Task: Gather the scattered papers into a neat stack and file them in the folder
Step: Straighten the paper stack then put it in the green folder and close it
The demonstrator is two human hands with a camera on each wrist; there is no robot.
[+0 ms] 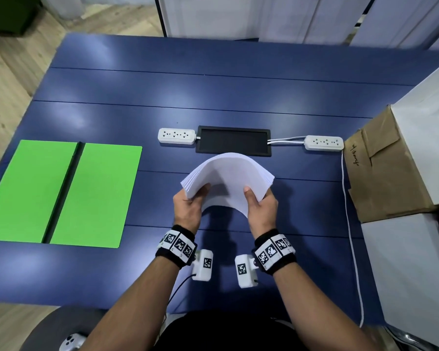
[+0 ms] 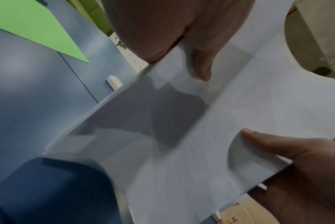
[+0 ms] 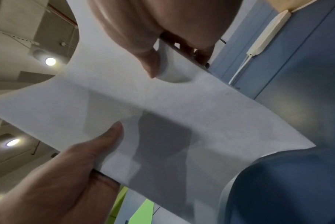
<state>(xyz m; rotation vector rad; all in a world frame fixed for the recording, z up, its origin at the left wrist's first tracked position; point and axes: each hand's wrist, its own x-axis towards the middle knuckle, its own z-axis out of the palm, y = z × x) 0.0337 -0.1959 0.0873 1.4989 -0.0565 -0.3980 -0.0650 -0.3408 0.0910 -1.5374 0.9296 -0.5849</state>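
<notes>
A stack of white papers (image 1: 227,177) is held above the blue table (image 1: 238,84), bowed upward in an arch. My left hand (image 1: 192,198) grips its left edge and my right hand (image 1: 257,200) grips its right edge, each thumb on the near face. The left wrist view shows the papers (image 2: 201,121) from close up with my left hand (image 2: 181,50) at the top. In the right wrist view the papers (image 3: 172,113) span the frame, with my right hand (image 3: 162,48) pinching them. The open green folder (image 1: 61,193) lies flat at the left.
Two white power strips (image 1: 176,136) (image 1: 323,143) flank a black tray (image 1: 233,144) behind the papers. A white cable (image 1: 350,224) runs down the right side. A brown-paper-wrapped box (image 1: 380,168) and white boxes (image 1: 411,262) stand at the right edge.
</notes>
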